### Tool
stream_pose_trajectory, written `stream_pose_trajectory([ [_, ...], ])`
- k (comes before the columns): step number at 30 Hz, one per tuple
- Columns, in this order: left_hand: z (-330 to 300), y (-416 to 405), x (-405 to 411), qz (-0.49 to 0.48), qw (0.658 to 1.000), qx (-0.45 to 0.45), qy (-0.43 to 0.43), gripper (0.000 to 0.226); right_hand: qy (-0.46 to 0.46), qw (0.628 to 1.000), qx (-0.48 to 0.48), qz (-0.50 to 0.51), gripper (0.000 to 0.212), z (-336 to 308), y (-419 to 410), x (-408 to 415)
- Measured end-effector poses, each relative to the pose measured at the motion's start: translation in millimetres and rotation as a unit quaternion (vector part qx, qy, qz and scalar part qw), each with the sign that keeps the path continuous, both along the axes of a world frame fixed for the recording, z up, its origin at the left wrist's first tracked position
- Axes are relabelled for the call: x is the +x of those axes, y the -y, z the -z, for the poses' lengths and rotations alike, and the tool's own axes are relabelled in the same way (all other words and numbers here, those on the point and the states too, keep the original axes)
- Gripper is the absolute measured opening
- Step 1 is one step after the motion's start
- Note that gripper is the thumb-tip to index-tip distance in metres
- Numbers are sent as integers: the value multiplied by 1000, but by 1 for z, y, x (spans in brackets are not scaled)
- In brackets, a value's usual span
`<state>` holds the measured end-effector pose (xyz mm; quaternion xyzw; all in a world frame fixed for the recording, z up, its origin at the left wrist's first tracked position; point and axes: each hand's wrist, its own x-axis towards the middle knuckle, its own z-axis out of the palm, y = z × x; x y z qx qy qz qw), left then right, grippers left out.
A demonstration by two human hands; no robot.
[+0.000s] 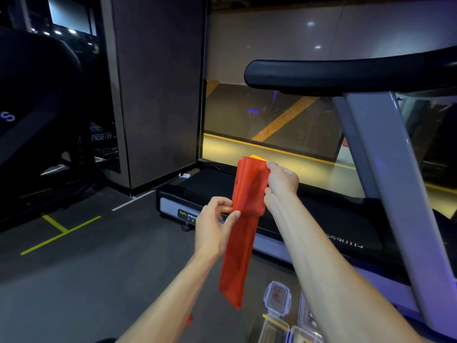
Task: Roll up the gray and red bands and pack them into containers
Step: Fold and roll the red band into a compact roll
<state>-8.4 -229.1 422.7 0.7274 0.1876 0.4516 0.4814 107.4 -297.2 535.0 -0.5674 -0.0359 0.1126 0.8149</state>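
red band (243, 219) hangs upright in mid-air, long axis vertical, tail dropping toward the clear containers (277, 325) near right. right hand (280, 184) pinches its folded top; left hand (215, 224) pinches its left edge lower down.

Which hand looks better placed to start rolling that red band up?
Probably the left hand: it pinches the red band midway, just above the loose hanging tail. The right hand is busy pinching the folded top, so it serves best as the anchor.
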Motion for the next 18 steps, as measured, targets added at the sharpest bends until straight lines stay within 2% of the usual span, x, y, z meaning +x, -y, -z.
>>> stream_pose_trajectory([
  [2, 1, -1, 0, 16, 1000, -3, -3, 15, -5, 1000, 0, -2, 2, -1, 1, 1],
  [5, 3, -2, -1, 14, 1000, 12, -13, 16, -1, 1000, -6, -3, 4, 0, 1, 0],
  [8, 1, -6, -2, 28, 999, 13, -7, 19, 16, 1000, -7, 2, 17, 1, 3, 1],
  [11, -4, -9, -6, 112, 986, -105, 69, 13, 35, 999, -4, -6, 15, -4, 5, 5],
  [13, -5, -14, -10, 160, 942, -253, 149, 9, 47, 999, -5, -28, 13, -12, 7, 5],
  [15, -3, -23, -10, 153, 912, -333, 185, 10, 63, 997, -15, -50, 11, -21, 9, 6],
  [16, -2, -27, -9, 131, 921, -324, 174, 11, 71, 996, -19, -57, 11, -25, 10, 6],
  [18, 1, -34, -6, 80, 969, -206, 107, 11, 86, 994, -22, -62, 11, -32, 11, 7],
])
